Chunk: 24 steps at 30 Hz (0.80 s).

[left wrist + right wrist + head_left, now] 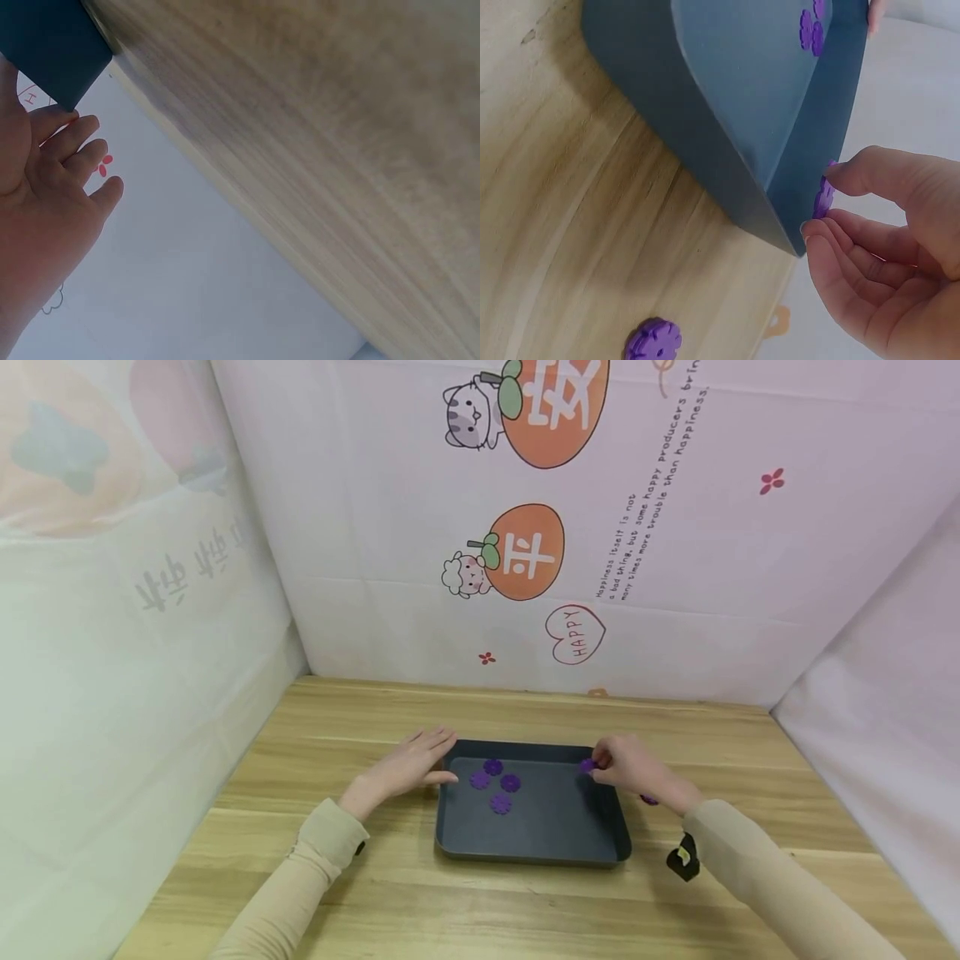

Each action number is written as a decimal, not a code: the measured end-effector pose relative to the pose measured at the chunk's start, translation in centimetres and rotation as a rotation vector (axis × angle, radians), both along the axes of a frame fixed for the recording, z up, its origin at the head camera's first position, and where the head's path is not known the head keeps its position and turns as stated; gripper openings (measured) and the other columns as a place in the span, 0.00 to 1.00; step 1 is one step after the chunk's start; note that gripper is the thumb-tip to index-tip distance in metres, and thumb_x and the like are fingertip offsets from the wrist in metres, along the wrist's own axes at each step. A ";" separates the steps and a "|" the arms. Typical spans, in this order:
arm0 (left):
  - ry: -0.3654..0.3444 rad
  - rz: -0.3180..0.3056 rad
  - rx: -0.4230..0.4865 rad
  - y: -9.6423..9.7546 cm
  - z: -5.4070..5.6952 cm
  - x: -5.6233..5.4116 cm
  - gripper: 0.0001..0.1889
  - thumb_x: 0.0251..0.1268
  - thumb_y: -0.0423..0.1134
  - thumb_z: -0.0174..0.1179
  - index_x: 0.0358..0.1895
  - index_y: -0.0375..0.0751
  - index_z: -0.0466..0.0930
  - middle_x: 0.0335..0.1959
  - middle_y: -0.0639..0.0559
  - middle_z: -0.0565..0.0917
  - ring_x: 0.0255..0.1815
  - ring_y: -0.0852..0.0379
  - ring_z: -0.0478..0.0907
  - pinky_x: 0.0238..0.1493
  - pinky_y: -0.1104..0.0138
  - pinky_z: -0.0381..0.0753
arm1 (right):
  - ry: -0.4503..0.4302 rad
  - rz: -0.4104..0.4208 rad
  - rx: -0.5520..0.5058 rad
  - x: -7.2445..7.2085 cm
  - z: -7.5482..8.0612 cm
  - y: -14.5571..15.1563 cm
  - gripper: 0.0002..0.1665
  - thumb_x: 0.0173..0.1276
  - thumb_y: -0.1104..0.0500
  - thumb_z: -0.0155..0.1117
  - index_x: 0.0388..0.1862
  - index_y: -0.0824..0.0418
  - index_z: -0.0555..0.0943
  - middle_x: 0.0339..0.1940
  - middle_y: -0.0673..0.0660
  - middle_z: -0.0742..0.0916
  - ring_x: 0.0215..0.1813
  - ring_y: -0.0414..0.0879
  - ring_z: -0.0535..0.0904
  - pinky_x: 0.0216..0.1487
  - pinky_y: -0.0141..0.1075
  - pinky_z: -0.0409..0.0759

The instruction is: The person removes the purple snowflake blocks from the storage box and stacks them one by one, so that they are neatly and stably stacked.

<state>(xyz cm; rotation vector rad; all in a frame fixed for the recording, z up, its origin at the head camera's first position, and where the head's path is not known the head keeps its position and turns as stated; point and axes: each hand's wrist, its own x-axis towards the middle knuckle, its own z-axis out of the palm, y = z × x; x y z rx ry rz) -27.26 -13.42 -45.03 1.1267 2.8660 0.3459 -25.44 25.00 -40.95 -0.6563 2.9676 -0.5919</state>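
Note:
A dark grey rectangular tray (547, 827) lies on the wooden table. Several purple notched discs (501, 803) are spread over its left half. My left hand (408, 763) rests at the tray's far left corner, fingers extended along the rim and thumb over the inside. At the far right corner my right hand (628, 763) pinches one purple notched disc (824, 195) between thumb and fingers, above the tray floor. More purple discs (654, 340), apparently stacked, lie on the table to the right of the tray, partly hidden by the right wrist in the head view.
The wooden table (360, 893) reaches back to a white printed cloth wall (405, 635). White cloth also hangs on the left side (135, 693) and the right side (885, 693). A black strap (682, 857) hangs at the right cuff.

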 end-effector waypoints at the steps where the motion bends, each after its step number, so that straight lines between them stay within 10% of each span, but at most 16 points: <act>1: -0.001 -0.001 0.003 0.0 0.0 0.0 0.40 0.72 0.58 0.52 0.76 0.33 0.57 0.78 0.36 0.59 0.80 0.39 0.54 0.81 0.44 0.53 | -0.003 -0.001 -0.001 0.0 0.1 0.1 0.10 0.58 0.65 0.72 0.35 0.72 0.83 0.31 0.61 0.89 0.34 0.47 0.84 0.35 0.40 0.87; 24: 0.000 0.000 -0.005 -0.1 -0.2 -0.3 0.40 0.73 0.58 0.52 0.76 0.32 0.57 0.78 0.36 0.59 0.80 0.39 0.54 0.81 0.43 0.53 | -0.029 -0.088 0.022 1.1 0.1 4.1 0.12 0.59 0.62 0.71 0.35 0.72 0.84 0.31 0.62 0.89 0.33 0.50 0.85 0.37 0.43 0.87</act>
